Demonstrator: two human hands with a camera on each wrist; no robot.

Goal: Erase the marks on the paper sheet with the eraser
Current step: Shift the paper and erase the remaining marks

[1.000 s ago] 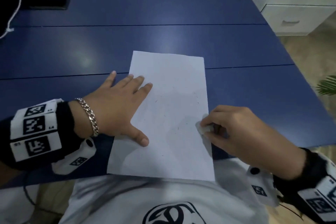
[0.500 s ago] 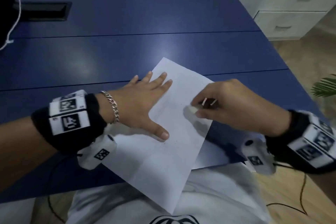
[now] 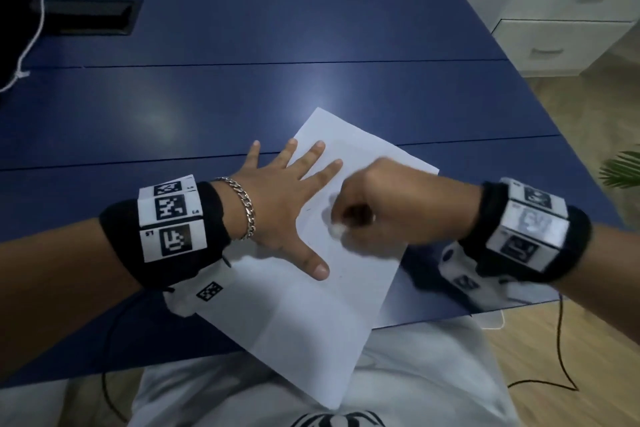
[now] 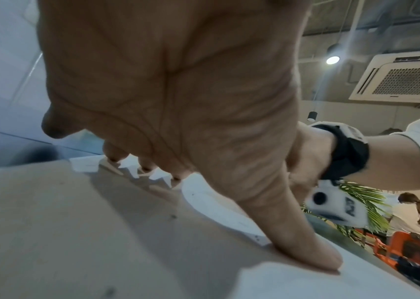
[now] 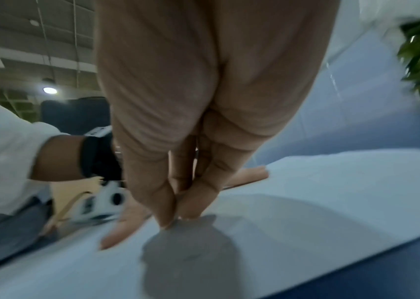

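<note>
A white paper sheet [image 3: 311,322] lies slanted on the blue table [image 3: 242,97], its near corner hanging over the front edge. My left hand [image 3: 294,198] lies flat on the sheet's left part, fingers spread, thumb pressing the paper [image 4: 306,252]. My right hand [image 3: 349,222] pinches a small white eraser [image 3: 337,229] and holds it down on the middle of the sheet. In the right wrist view the pinching fingertips [image 5: 175,214] meet at the paper [image 5: 306,192]; the eraser is mostly hidden there. A few faint dark specks remain on the sheet [image 4: 173,216].
A black cable slot [image 3: 93,15] sits at the far left of the table. White drawers [image 3: 554,42] stand to the right beyond the table edge. A plant [image 3: 623,170] is at the right. A cable [image 3: 561,357] trails on the floor.
The sheet has been turned clockwise into a slant. My right hand has moved the eraser from the right edge to the middle of the sheet. The left hand shifted along and spread its fingers.
</note>
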